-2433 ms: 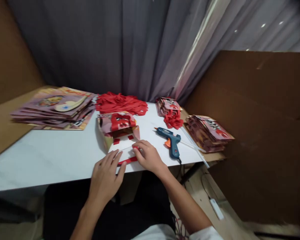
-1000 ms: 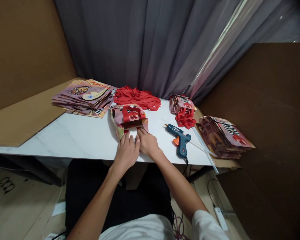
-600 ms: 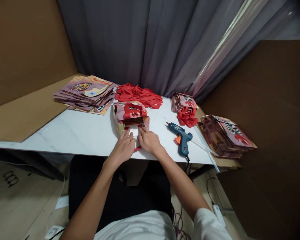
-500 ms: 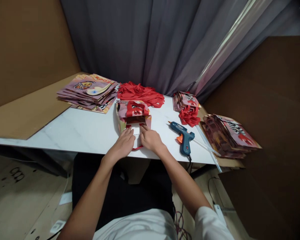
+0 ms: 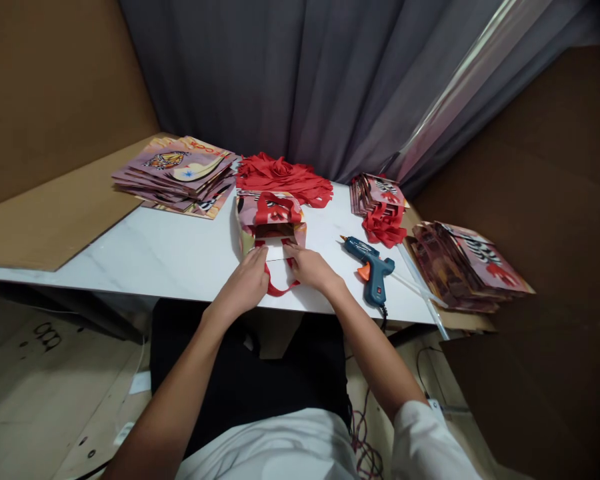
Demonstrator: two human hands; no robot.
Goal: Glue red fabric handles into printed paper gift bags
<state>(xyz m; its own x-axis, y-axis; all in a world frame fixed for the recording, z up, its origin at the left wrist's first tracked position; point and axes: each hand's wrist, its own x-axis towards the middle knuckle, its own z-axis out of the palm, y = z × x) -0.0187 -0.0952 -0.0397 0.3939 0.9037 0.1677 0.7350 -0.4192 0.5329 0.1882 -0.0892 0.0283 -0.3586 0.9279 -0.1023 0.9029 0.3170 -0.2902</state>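
Observation:
A small printed paper bag (image 5: pixel 270 223) lies open on the white table (image 5: pixel 170 257), its mouth toward me. My left hand (image 5: pixel 247 283) and my right hand (image 5: pixel 310 268) rest on the bag's near white flap, fingers stretched flat and pressing down at either side. A red handle loop (image 5: pixel 279 289) curves out between the two hands toward the table's near edge. A second red handle shows on the bag's far side.
A blue glue gun (image 5: pixel 373 267) lies right of the bag with clear glue sticks (image 5: pixel 420 293) beside it. A pile of red strips (image 5: pixel 280 179) sits behind. Stacks of printed sheets (image 5: pixel 177 177) and folded bags (image 5: pixel 467 267) (image 5: pixel 380 200) flank the table. Cardboard panels stand on both sides.
My hands drew apart to the two sides of the flap, and the red handle loop now shows between them. The camera view tilted down and shifted a little.

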